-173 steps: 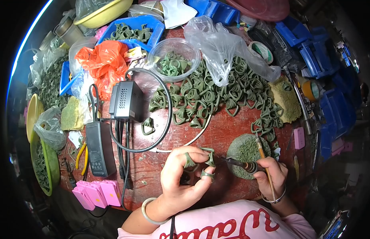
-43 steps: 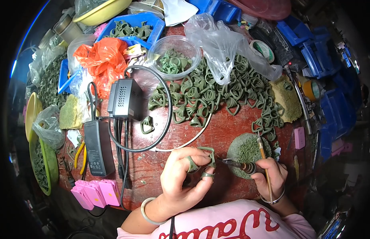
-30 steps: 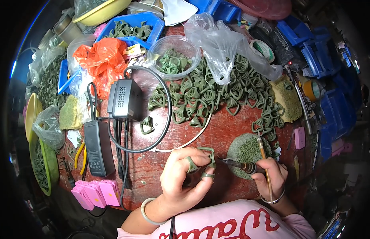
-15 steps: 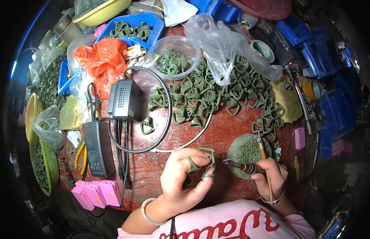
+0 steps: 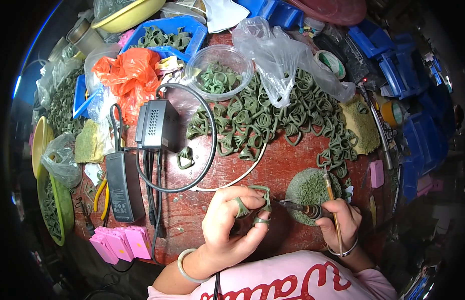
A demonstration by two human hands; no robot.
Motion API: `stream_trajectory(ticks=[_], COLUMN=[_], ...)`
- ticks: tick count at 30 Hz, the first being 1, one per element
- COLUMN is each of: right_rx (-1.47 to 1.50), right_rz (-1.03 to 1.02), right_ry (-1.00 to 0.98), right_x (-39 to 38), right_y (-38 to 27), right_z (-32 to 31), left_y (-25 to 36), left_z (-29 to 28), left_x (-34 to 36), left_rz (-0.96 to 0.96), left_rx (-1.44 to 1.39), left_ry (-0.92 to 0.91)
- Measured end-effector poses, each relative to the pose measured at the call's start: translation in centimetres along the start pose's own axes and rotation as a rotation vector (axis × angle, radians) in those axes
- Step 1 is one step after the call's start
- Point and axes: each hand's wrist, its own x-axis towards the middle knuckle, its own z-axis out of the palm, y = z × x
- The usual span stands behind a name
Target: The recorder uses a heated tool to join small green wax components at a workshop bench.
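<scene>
My left hand (image 5: 225,227) is closed around a green ring-like piece (image 5: 266,197), with more green pieces around its fingers. My right hand (image 5: 342,225) grips a dark pen-like tool (image 5: 307,211) with a thin metal tip that reaches to the held piece; a wooden-handled brush (image 5: 332,205) is also in that hand, pointing away from me. Beneath these tools lies a round pad (image 5: 302,187) covered in green shavings. Many similar green pieces (image 5: 247,115) are heaped beyond both hands on the red, scratched table (image 5: 227,175).
A black box (image 5: 157,125), adapter (image 5: 123,187) and looped cables are left of centre. Pink blocks (image 5: 120,245) sit front left, blue bins (image 5: 422,140) right. A clear tub (image 5: 217,55), plastic bags (image 5: 267,50), yellow sponge-like pad (image 5: 362,125) and green tray (image 5: 62,220) surround the work area.
Since the oldest frame, the piece in my left hand and my right hand have shifted slightly, and a red light has appeared on a black device upper right. The last second looks still.
</scene>
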Motion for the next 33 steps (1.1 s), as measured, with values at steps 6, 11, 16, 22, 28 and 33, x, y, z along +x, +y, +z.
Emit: stream_trajectory(ticks=[6,11,16,22,28,33], right_rx=[0.034,0.045,0.014,0.056,0.064,0.081], right_rz=[0.015,0.036,0.024,0.051,0.046,0.124], right_ry=[0.007,0.015,0.0,0.041,0.064,0.09], right_x=[-0.2,-0.4,-0.2,-0.4,-0.5,-1.1], right_y=[0.2,0.2,0.0,0.1,0.2,0.2], right_z=[0.1,0.0,-0.1,0.1,0.3,0.4], left_y=[0.1,0.2,0.2,0.4,0.8,0.2], left_z=[0.0,0.0,0.1,0.1,0.1,0.2], left_x=[0.0,0.1,0.1,-0.3,-0.7,-0.4], left_rz=[-0.002,0.002,-0.001,-0.124,-0.36,-0.32], left_rx=[0.013,0.03,0.034,-0.055,-0.205,-0.12], left_ry=[0.007,0.007,0.007,0.001,0.006,-0.046])
